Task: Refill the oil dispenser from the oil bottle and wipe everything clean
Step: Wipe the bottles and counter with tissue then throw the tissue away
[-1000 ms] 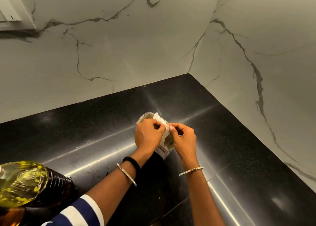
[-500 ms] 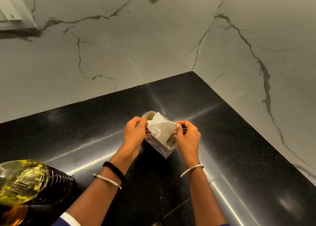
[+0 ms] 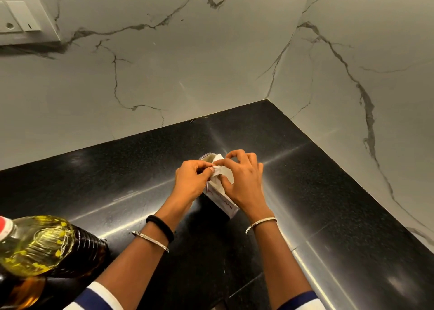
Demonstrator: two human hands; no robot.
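A small white tissue box (image 3: 223, 202) with faint red print stands on the black counter (image 3: 117, 180), mid frame. A white tissue (image 3: 220, 172) sticks out of its top. My left hand (image 3: 191, 182) pinches the tissue's left edge. My right hand (image 3: 243, 182) pinches its right side, fingers arched over the box opening. The large oil bottle (image 3: 35, 246), yellow oil and a red-and-white cap, stands at the lower left, well apart from both hands. No oil dispenser shows in this view.
Grey marble walls meet in a corner (image 3: 267, 98) behind the box. A white switch plate (image 3: 21, 16) is on the wall at the upper left. Bare black counter lies to the left and right of the box.
The tissue was spread between my two hands half a second ago. Now both hands have come together over the box, bunching it. My right hand has moved left over the opening.
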